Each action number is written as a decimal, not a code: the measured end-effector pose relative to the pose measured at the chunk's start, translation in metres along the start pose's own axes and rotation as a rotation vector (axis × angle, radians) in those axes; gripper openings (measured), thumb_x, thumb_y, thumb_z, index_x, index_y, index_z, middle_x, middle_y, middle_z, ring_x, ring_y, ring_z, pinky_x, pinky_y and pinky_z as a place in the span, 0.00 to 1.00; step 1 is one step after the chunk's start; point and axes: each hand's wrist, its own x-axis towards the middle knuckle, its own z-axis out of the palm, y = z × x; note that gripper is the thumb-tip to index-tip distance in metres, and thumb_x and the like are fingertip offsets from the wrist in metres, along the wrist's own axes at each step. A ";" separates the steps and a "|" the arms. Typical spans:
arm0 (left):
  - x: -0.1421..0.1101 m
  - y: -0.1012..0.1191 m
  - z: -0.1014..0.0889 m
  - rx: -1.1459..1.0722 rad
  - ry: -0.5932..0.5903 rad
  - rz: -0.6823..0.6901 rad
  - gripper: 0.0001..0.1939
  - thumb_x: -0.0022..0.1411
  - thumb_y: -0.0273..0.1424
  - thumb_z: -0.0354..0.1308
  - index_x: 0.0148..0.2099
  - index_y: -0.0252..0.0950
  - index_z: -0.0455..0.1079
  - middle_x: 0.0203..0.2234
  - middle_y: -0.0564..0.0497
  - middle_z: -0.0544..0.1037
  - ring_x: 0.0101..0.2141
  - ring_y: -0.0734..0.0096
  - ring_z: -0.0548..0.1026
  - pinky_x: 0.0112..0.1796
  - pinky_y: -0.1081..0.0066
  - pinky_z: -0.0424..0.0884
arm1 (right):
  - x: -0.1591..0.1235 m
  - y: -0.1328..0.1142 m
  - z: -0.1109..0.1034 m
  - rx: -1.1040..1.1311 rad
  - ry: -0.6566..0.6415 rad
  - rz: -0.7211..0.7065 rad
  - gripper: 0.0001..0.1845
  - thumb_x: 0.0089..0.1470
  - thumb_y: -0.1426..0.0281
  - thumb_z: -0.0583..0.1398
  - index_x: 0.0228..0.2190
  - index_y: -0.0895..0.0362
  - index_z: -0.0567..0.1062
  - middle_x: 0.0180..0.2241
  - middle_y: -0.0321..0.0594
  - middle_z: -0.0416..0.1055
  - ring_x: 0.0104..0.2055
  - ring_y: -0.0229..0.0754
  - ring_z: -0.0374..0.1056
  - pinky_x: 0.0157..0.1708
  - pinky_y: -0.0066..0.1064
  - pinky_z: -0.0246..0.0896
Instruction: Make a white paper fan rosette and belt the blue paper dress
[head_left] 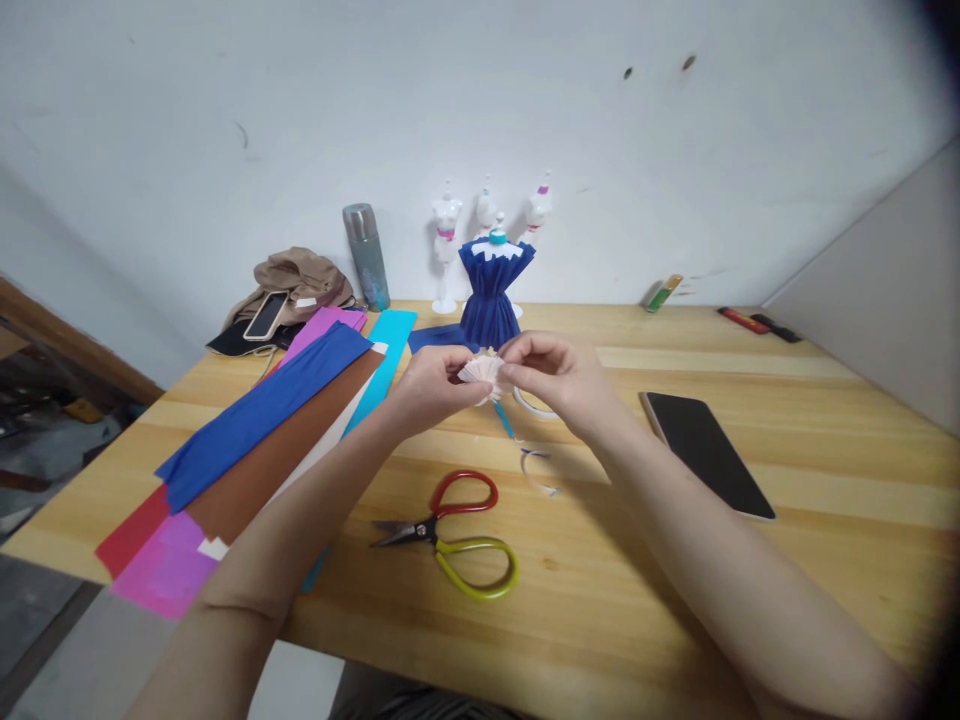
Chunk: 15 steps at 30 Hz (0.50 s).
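Observation:
Above the middle of a wooden table [675, 600], both hands pinch a small pleated fan of pale pink paper [481, 372]. My left hand [431, 385] grips its left side with closed fingers. My right hand [551, 370] pinches its right side from above. Under my right hand lies a roll of white tape [529, 405], and a thin blue stick [505, 420] pokes out below the fan. Just behind the hands stands a small mannequin in a pleated dark blue paper dress [491, 290].
Scissors [450, 535] with red and yellow-green handles lie in front of my arms. Long coloured paper sheets [255, 440] spread over the left side. A dark phone [709, 452] lies right. Three white mannequins [487, 215], a flask [366, 255] and a bag [296, 285] stand at the back.

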 end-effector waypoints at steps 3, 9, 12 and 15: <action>0.001 0.000 0.000 0.006 -0.009 0.000 0.08 0.47 0.31 0.61 0.22 0.34 0.66 0.18 0.57 0.65 0.22 0.80 0.60 0.23 0.76 0.54 | -0.002 -0.002 0.002 0.022 -0.026 -0.008 0.07 0.40 0.69 0.68 0.18 0.52 0.75 0.27 0.37 0.75 0.31 0.43 0.69 0.34 0.37 0.65; 0.002 -0.002 -0.002 0.018 -0.011 -0.011 0.08 0.46 0.31 0.60 0.22 0.34 0.65 0.17 0.57 0.64 0.22 0.80 0.60 0.23 0.76 0.53 | -0.003 -0.010 -0.004 -0.110 0.015 -0.066 0.03 0.46 0.67 0.67 0.26 0.52 0.80 0.27 0.38 0.76 0.31 0.43 0.69 0.34 0.37 0.64; 0.001 0.000 -0.002 -0.013 -0.022 -0.015 0.07 0.46 0.30 0.60 0.22 0.34 0.65 0.17 0.58 0.64 0.22 0.80 0.60 0.22 0.77 0.53 | -0.003 -0.010 -0.006 -0.217 0.005 -0.042 0.05 0.46 0.65 0.67 0.26 0.53 0.79 0.20 0.33 0.70 0.22 0.37 0.61 0.24 0.31 0.54; 0.000 0.002 -0.001 -0.036 -0.027 -0.040 0.07 0.46 0.29 0.61 0.22 0.33 0.66 0.17 0.58 0.65 0.22 0.80 0.61 0.22 0.77 0.54 | -0.004 -0.007 -0.002 -0.226 -0.024 0.001 0.08 0.46 0.64 0.66 0.21 0.54 0.76 0.14 0.30 0.63 0.17 0.33 0.52 0.18 0.28 0.43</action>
